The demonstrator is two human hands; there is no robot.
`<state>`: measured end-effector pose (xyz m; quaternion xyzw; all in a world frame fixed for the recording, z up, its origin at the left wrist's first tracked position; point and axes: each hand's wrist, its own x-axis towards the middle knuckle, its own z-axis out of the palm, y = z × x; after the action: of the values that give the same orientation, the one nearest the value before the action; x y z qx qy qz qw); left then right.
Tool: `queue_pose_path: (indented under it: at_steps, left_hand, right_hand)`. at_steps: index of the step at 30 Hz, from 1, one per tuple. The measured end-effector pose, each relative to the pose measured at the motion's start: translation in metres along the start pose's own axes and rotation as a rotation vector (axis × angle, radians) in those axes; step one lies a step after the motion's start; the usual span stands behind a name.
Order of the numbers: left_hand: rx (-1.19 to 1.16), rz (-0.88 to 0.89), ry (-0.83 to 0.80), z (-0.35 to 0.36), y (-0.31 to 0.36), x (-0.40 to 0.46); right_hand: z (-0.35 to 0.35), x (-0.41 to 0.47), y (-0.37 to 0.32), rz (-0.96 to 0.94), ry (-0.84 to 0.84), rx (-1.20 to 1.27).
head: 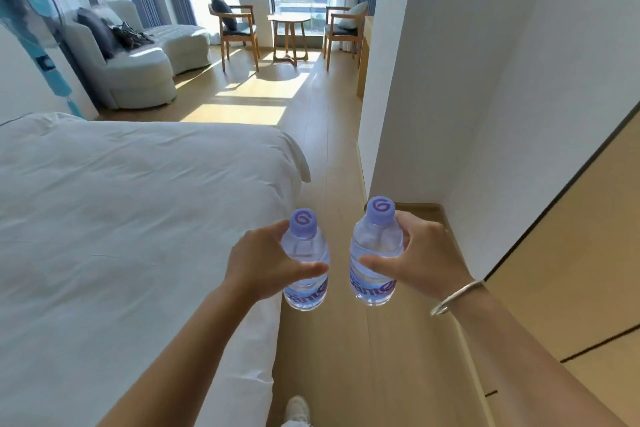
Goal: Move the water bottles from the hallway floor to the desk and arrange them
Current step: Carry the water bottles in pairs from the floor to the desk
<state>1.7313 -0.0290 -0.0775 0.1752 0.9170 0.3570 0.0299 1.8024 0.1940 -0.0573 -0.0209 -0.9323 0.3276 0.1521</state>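
I have a bottle in each of my hands: the left hand (263,260) wraps the left bottle (304,263), the right hand (420,253) wraps the right bottle (375,253), thumbs across the front, fingers curled behind. Both are upright and clear of the floor (329,135), side by side but not touching, which I judge keeps them steady while I carry them between bed (138,218) and wall (450,80). The purple caps (380,210) show a swirl logo; the label lettering is only partly readable. A light wooden edge by the far wall may be the counter; I cannot tell.
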Motion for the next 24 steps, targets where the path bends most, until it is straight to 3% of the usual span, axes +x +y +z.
queue_pose_path:
  at_steps: [14, 24]
  left_hand:
    - [-0.021, 0.016, -0.032, -0.035, -0.067, 0.212]
    - [0.005, 0.030, -0.023, -0.012, -0.079, 0.375]
  right_hand:
    - [0.067, 0.208, 0.019, 0.081, 0.008, -0.001]
    - [0.087, 0.354, 0.086, 0.083, -0.010, 0.026]
